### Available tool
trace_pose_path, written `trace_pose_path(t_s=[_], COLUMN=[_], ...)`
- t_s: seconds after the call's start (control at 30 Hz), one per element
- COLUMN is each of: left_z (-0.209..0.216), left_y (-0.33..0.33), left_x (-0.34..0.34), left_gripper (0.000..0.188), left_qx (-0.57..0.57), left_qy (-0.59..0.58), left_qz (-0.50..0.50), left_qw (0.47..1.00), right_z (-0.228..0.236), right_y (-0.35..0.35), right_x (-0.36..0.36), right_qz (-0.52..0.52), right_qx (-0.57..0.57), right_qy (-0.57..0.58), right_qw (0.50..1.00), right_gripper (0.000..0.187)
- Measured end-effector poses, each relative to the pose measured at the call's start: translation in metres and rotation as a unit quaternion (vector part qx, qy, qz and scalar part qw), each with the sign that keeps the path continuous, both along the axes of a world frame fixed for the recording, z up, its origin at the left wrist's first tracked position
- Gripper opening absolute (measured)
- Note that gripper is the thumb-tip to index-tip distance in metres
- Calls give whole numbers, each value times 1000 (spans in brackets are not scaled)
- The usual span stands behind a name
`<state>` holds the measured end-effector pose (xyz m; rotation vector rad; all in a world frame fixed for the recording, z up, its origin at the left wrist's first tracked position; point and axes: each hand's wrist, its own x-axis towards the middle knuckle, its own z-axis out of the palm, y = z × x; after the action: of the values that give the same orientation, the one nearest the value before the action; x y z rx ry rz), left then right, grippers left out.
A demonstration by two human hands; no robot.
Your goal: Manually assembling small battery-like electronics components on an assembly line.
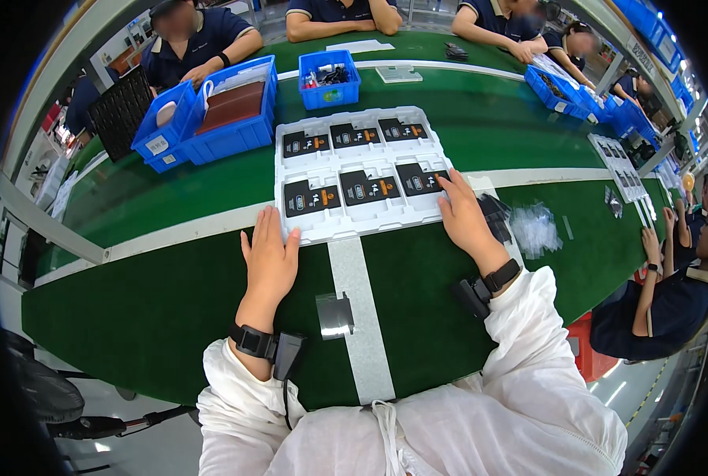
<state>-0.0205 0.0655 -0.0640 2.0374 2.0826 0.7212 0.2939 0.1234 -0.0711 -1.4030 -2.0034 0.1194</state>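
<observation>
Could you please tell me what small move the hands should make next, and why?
Probably a gentle push of the tray forward, past the pale strip it lies across: the left hand and right hand are at its near corners, and all six compartments already hold black pieces.

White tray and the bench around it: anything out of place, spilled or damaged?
No damage shows on the white tray. A small clear film lies alone over the left edge of the pale strip, away from the loose clear plastic heap beyond the right hand, so it looks stray.
</observation>
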Motion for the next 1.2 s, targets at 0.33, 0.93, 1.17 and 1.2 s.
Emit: trace_pose_path(t_s=[0.33, 0.93, 1.17, 1.2], left_z=[2, 0, 0, 0], left_y=[-1, -1, -1, 0], left_x=[0, -1, -1, -1], left_gripper=[53, 53, 53, 53], left_qx=[-1, 5, 7, 9], left_qy=[14, 13, 13, 16], left_qz=[1, -5, -3, -3], left_qw=[1000, 1000, 1000, 1000], right_z=[1, 1, 2, 1], right_y=[0, -1, -1, 0], right_x=[-1, 0, -1, 0], right_qz=[0, -2, -1, -1], right_qx=[4, -7, -4, 0], right_qy=[-1, -15, -11, -12], right_qw=[1000, 1000, 1000, 1000], right_gripper=[34, 34, 33, 33])
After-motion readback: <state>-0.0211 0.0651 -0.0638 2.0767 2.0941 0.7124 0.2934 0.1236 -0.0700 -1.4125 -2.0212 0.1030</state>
